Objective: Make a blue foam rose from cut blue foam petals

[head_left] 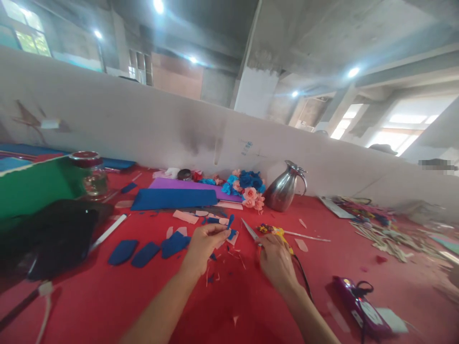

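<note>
My left hand (206,246) pinches a small strip of blue paper (231,221) between thumb and fingertips, held upright above the red table. To its right, my right hand (278,260) is closed around the handles of a pair of scissors (250,230), whose blades point up and left, apart from the blue strip. Just beyond my right hand lies a yellow glue gun (280,234), partly covered by the hand, with a black cord trailing from it. Blue cut pieces (175,244) lie left of my left hand, and pink pieces (185,217) lie behind it.
A blue sheet (174,198) rests on a purple one (193,185). Paper roses (250,193) and a steel jug (285,188) stand by the white partition (161,124). A lidded glass jar (93,179) and black bag (68,234) are left; a purple device (362,306) lies right.
</note>
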Available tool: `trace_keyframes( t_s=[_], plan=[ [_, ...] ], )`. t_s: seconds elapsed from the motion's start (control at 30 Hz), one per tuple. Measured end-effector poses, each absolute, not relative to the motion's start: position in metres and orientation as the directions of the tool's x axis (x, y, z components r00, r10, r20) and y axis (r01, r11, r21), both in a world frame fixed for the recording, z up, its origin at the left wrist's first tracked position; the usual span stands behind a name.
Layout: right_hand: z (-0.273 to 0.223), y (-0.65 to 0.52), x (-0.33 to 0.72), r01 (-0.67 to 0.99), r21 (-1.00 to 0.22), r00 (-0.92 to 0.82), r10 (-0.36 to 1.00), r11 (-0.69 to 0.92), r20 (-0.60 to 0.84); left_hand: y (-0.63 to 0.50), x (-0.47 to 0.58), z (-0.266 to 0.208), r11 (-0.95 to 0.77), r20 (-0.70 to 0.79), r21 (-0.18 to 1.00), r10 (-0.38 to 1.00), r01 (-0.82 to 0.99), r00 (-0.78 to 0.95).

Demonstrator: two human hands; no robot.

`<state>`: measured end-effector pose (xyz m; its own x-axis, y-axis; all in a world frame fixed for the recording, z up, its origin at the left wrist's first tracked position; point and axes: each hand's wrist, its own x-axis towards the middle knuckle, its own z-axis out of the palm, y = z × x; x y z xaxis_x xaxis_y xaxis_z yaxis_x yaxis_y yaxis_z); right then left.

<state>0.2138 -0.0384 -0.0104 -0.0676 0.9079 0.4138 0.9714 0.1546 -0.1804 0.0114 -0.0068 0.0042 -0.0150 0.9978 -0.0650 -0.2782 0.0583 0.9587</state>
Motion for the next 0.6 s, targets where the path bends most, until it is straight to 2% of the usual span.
trace_keyframes(
  t_s=[0.07,0.13,0.23,0.3,0.47,0.6],
  plan=[
    [-0.001,-0.036,0.194,0.906,-0.352,-0.063,0.899,0.234,0.433,-0.007,0.012,0.004,0.050,-0.058,0.953,0.998,-0.298,-0.020],
    [0.004,-0.032,0.174,0.822,-0.475,-0.050,0.871,0.314,0.488,-0.008,0.012,0.003,0.043,-0.047,0.943,0.999,-0.330,-0.005],
    [0.000,-0.026,0.150,0.662,-0.609,-0.026,0.825,0.438,0.565,-0.009,0.014,0.003,0.086,-0.077,0.907,0.996,-0.412,0.039],
    [-0.010,-0.024,0.141,0.552,-0.688,-0.008,0.828,0.471,0.561,-0.010,0.017,0.003,0.156,-0.143,0.865,0.988,-0.478,0.064],
    [-0.033,-0.023,0.137,0.393,-0.807,-0.004,0.879,0.440,0.477,-0.010,0.022,-0.004,0.301,-0.286,0.780,0.951,-0.549,0.116],
    [-0.038,-0.022,0.138,0.316,-0.869,-0.004,0.917,0.380,0.400,-0.007,0.024,-0.011,0.324,-0.324,0.768,0.941,-0.552,0.101]
  ],
)
